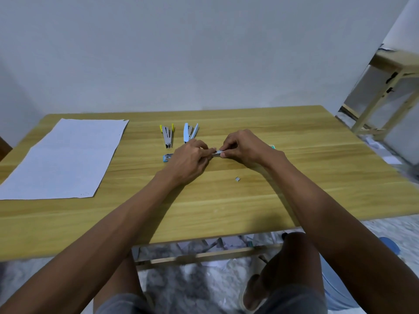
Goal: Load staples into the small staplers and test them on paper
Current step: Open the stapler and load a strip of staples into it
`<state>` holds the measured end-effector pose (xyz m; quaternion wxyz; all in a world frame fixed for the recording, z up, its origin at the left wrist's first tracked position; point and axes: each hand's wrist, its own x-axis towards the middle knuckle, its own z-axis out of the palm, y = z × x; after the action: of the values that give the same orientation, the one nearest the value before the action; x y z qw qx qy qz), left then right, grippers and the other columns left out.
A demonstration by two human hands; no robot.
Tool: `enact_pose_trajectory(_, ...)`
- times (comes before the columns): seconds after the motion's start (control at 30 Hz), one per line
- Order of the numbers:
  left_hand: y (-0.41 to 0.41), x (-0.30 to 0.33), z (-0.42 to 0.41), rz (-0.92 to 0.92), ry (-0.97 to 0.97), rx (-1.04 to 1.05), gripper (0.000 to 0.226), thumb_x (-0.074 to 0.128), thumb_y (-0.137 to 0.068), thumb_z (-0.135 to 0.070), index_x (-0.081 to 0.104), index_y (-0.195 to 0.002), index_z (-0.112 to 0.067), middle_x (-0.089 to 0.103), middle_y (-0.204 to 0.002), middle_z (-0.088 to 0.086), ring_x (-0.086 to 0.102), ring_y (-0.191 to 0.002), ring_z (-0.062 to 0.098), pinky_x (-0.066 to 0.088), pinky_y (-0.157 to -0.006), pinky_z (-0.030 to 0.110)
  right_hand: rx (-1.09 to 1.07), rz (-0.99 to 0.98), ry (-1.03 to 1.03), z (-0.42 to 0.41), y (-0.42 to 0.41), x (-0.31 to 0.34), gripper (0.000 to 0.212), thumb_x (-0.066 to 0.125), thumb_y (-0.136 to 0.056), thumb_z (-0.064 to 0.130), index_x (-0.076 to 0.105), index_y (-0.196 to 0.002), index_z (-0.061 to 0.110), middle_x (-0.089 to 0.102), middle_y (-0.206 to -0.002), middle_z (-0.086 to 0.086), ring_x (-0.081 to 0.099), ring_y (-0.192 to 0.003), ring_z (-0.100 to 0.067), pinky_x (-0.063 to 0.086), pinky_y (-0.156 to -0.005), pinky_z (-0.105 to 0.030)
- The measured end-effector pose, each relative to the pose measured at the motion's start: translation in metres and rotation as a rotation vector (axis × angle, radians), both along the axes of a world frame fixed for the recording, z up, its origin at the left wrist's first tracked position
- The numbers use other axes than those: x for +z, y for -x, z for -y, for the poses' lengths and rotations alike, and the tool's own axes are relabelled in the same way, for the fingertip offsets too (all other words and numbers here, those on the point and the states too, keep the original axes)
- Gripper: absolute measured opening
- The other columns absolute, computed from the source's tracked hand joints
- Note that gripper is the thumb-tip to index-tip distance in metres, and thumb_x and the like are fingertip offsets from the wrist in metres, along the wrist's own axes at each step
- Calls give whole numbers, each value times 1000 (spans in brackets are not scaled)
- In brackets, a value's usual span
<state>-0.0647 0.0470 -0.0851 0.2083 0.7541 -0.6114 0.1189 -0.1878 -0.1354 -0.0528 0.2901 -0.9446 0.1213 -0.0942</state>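
Note:
My left hand [191, 158] and my right hand [243, 145] meet at the middle of the wooden table [226, 200], both pinching a thin metal strip of staples [218, 152] between their fingertips. Behind them lie two small staplers, both swung open: a yellow one [167, 135] and a light blue one [190, 132]. A small blue staple box [168, 157] sits left of my left hand. A short loose piece of staples [237, 179] lies nearer me. White paper sheets [65, 158] cover the table's left part.
A teal object [272, 146] peeks out behind my right wrist. A wooden frame stand [385, 87] is at the right, beyond the table. My knees and paper scraps on the floor show under the table's near edge.

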Motion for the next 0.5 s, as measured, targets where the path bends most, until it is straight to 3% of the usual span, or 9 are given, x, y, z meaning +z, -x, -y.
enact_pose_trajectory(0.1, -9, 5, -18, -65, -28, 105, 41, 54, -95, -35, 59, -134, -24, 65, -110, 1, 58, -106, 21, 50, -73, 35, -25, -15, 1, 1, 0, 1, 16, 82, -80, 19, 79, -95, 15, 72, -87, 5, 64, -76, -3, 43, -64, -12)
enact_pose_trajectory(0.27, -37, 30, -43, -217, -189, 241, 30, 67, -89, -33, 68, -117, -22, 70, -100, -2, 65, -96, 23, 50, -71, 32, -51, -22, -57, 0, 1, 1, 12, 82, -80, 18, 79, -91, 15, 73, -86, 5, 65, -75, -2, 47, -67, -16)
enact_pose_trajectory(0.33, -40, 38, -44, -353, -56, 233, 30, 76, -83, -23, 70, -112, -20, 69, -92, -3, 65, -87, 18, 51, -72, 30, -56, -27, -53, -2, 1, 1, 12, 81, -80, 17, 79, -91, 15, 72, -85, 6, 64, -74, -1, 44, -65, -15)
enact_pose_trajectory(0.4, -30, 47, -40, -499, 124, 213, 39, 84, -74, -16, 69, -109, -18, 70, -86, -2, 65, -76, 8, 51, -70, 19, -61, -21, -41, -4, 1, 2, 12, 81, -80, 17, 79, -92, 15, 72, -86, 6, 64, -75, -2, 44, -66, -15)
enact_pose_trajectory(0.5, -10, 51, -24, -789, 296, 143, 43, 89, -65, -5, 69, -103, -11, 73, -79, 3, 69, -67, 5, 55, -70, 16, -77, -1, -35, -9, 2, -1, 14, 81, -80, 17, 79, -94, 16, 73, -86, 5, 64, -74, -2, 43, -65, -15)
